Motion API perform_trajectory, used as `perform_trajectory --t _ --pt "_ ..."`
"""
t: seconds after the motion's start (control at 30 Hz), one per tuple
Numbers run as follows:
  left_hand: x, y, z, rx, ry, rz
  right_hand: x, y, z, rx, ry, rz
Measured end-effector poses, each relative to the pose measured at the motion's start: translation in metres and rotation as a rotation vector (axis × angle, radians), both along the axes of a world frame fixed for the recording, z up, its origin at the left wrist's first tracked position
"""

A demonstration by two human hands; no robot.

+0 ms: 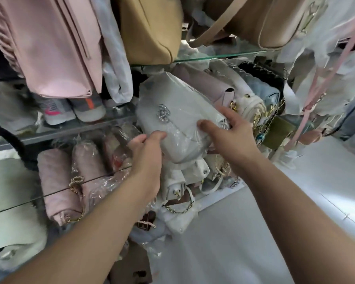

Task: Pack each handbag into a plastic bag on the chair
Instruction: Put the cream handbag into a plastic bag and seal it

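Both hands hold a white handbag (172, 117) at the centre of the view, already wrapped in a clear plastic bag (178, 140) that wrinkles over its front. A silver emblem (163, 114) shows through the film on the bag's face. The left hand (147, 156) grips the near-left end from below, fingers curled round the wrapped edge; the right hand (225, 128) clasps the right end, thumb pressed on the plastic and fingers bent over the top.

Containers sit all around. To the near left, under a glass shelf (55, 188), pink handbags (55, 185) lie in clear wrap beside a cream bag (12, 212). Just below the held bag a heap of white handbags (184, 181) with gold chains rests unwrapped — one chain (178, 209) dangles at the near edge. Far right, lilac, white and pale-blue bags (252, 93) stand packed tightly together beneath an upper glass shelf (219, 55). Above hang a pink bag (55, 48) and a tan bag (148, 29).

Open room lies only to the near right — a bare pale floor (254, 232). A chair cannot be made out.
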State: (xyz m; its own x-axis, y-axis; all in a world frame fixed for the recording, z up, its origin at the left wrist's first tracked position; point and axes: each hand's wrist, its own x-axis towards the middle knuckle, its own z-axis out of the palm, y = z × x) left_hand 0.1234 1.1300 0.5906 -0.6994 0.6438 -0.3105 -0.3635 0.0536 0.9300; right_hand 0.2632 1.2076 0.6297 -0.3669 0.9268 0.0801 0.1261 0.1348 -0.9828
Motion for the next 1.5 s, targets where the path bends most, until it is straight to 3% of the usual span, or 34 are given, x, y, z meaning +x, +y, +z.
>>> perform_trajectory --t 0.1,0.2,0.3,0.43,0.63,0.73,0.93,1.13,1.27,1.5 --pt "-0.006 0.014 -0.005 -0.158 0.283 -0.174 -0.022 0.022 -0.005 0.125 -0.104 -0.060" --pt "-0.009 0.021 -0.010 -0.385 0.599 -0.356 -0.044 0.032 -0.010 0.344 -0.338 -0.076" --pt "-0.012 0.026 -0.022 -0.403 0.674 -0.427 -0.057 0.035 -0.013 0.423 -0.444 -0.093" --pt "-0.017 0.039 -0.049 -0.360 0.825 -0.284 -0.061 0.041 -0.020 0.465 -0.496 -0.145" --pt "-0.007 0.050 -0.052 -0.445 1.055 -0.306 -0.060 0.047 -0.031 0.455 -0.512 -0.190" --pt "-0.005 0.047 -0.051 -0.451 1.048 -0.322 -0.059 0.045 -0.032 0.416 -0.509 -0.185" --pt "-0.003 0.020 -0.048 -0.395 1.024 -0.286 -0.041 0.012 -0.049 0.390 -0.304 -0.372" --pt "0.013 -0.047 -0.066 0.055 0.992 -0.070 -0.040 -0.049 -0.100 0.317 -0.157 -0.446" --pt "0.013 -0.111 -0.106 0.096 0.861 -0.044 -0.055 -0.112 -0.149 0.223 -0.199 -0.303" --pt "0.015 -0.280 -0.199 -0.120 0.413 0.036 -0.097 -0.251 -0.217 0.153 -0.319 0.015"
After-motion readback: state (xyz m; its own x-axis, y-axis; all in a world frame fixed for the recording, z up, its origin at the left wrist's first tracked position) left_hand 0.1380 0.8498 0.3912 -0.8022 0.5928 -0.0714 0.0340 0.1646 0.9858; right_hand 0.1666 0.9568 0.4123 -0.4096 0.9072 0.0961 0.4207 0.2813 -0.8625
